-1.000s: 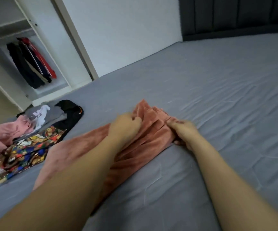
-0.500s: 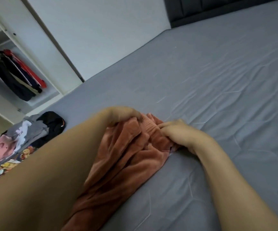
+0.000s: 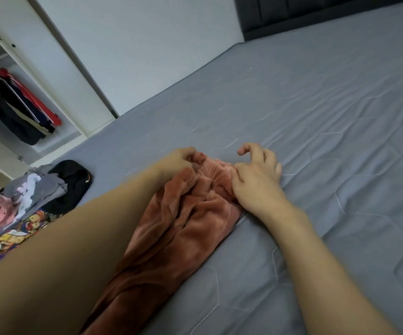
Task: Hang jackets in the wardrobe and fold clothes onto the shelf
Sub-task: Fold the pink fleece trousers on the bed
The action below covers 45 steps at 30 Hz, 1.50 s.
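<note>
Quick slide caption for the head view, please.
Both hands, left and right, bunch the rust velvet garment on the grey bed.

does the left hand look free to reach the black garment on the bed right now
Probably not yet: the left hand grips the rust velvet garment. The black garment lies uncovered on the bed to its left, nothing between.

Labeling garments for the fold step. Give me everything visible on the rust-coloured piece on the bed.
The rust-coloured garment looks like soft, plush velour with a ribbed, gathered band at its far end. It lies bunched and creased lengthwise on the grey bed sheet, running from near the frame's bottom edge toward the hands. The left hand grips the band's left side; the right hand pinches its right edge. The left forearm hides part of it.
</note>
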Tool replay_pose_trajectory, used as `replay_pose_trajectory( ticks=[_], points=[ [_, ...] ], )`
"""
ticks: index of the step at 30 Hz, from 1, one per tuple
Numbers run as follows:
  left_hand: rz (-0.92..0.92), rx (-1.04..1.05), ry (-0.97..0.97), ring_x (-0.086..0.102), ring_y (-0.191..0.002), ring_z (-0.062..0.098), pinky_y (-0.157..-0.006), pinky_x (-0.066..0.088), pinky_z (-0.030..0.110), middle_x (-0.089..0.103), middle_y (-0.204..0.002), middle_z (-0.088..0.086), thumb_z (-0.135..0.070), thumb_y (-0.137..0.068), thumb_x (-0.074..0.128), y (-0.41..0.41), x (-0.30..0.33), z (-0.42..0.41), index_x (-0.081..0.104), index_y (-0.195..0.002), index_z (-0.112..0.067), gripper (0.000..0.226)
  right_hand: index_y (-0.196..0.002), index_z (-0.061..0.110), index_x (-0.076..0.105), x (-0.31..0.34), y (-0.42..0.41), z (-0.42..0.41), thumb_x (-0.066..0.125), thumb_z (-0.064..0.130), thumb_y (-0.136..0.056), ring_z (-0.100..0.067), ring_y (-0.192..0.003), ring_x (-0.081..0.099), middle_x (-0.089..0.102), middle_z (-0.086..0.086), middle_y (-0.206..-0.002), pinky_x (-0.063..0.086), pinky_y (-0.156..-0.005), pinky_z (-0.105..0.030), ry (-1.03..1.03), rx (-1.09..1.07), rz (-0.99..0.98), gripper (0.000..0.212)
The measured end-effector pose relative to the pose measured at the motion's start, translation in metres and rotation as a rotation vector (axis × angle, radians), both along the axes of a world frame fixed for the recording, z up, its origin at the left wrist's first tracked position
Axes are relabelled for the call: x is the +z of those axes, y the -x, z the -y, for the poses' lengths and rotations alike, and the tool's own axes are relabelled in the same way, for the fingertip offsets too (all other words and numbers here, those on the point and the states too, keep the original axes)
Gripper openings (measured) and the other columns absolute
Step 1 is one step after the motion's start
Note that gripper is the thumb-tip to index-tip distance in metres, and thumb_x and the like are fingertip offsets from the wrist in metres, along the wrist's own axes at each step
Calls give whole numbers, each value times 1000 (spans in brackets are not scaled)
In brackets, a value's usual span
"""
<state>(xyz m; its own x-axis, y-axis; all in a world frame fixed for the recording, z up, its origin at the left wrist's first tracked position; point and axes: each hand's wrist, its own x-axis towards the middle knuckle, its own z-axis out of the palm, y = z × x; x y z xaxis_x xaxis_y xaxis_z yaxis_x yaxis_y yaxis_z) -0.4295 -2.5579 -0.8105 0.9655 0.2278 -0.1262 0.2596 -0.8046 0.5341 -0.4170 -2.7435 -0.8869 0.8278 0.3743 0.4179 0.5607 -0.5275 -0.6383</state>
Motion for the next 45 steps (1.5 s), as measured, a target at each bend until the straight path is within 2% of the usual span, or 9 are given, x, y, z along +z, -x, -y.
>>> replay_pose_trajectory(
  ticks=[6,10,17,20,22,28,35,39,45],
  points=[
    [-110,49,265,57,-81,14,-75,50,23,59,-91,5,6,-96,47,4,-17,4,53,-110,-6,19,-68,20,54,2,-3,20,56,35,-90,-24,-99,54,61,5,-88,37,-87,-33,119,343,-381,26],
    [-108,38,164,58,-99,24,-96,48,38,61,-108,12,0,-96,52,0,-20,0,56,-109,-11,18,-87,14,69,-2,-7,26,58,21,-83,-26,-102,62,71,-5,-99,48,-93,-36,177,387,-659,14],
    [-86,108,36,54,-89,20,-78,44,29,58,-92,7,-6,-89,61,-9,-22,4,57,-88,-13,9,-82,13,67,-1,-6,23,41,38,-92,-26,-98,60,68,-6,-101,46,-92,-40,-104,243,-637,38],
    [118,210,524,50,-71,22,-65,46,31,53,-81,13,-15,-83,54,3,-14,6,54,-83,-9,5,-93,23,70,0,-5,23,49,78,-70,-13,-96,64,71,8,-98,47,-90,-37,-243,285,-760,63],
    [128,291,750,50,-64,22,-56,42,26,56,-76,12,-14,-77,44,18,-4,-7,58,-86,-9,17,-92,20,64,-7,-7,23,65,62,-73,-13,-85,65,70,5,-89,51,-83,-40,-165,252,-689,46],
    [-108,90,-26,64,-103,24,-93,50,33,68,-112,6,-2,-89,52,42,-1,-11,65,-111,-14,28,-109,38,45,-5,2,9,44,23,-85,-25,-101,56,62,4,-105,38,-88,-38,107,197,-529,28],
    [390,124,290,67,-90,13,-77,52,21,72,-95,1,-2,-93,45,43,7,2,66,-100,-10,23,-100,35,60,7,6,0,50,11,-84,-16,-115,43,42,9,-116,32,-105,-35,-447,60,-386,30],
    [33,67,-461,46,-116,28,-100,38,37,49,-124,11,-28,-93,51,41,-14,-3,52,-116,-10,29,-108,23,60,-8,5,-4,43,42,-97,-26,-128,40,38,-7,-143,28,-111,-42,23,99,-442,28],
    [44,67,109,63,-104,13,-93,47,32,68,-110,-7,-37,-83,60,63,-18,-8,62,-111,-24,31,-119,26,58,-9,6,-8,45,34,-94,-28,-134,32,28,1,-152,23,-108,-42,109,48,-429,30]
  ],
)
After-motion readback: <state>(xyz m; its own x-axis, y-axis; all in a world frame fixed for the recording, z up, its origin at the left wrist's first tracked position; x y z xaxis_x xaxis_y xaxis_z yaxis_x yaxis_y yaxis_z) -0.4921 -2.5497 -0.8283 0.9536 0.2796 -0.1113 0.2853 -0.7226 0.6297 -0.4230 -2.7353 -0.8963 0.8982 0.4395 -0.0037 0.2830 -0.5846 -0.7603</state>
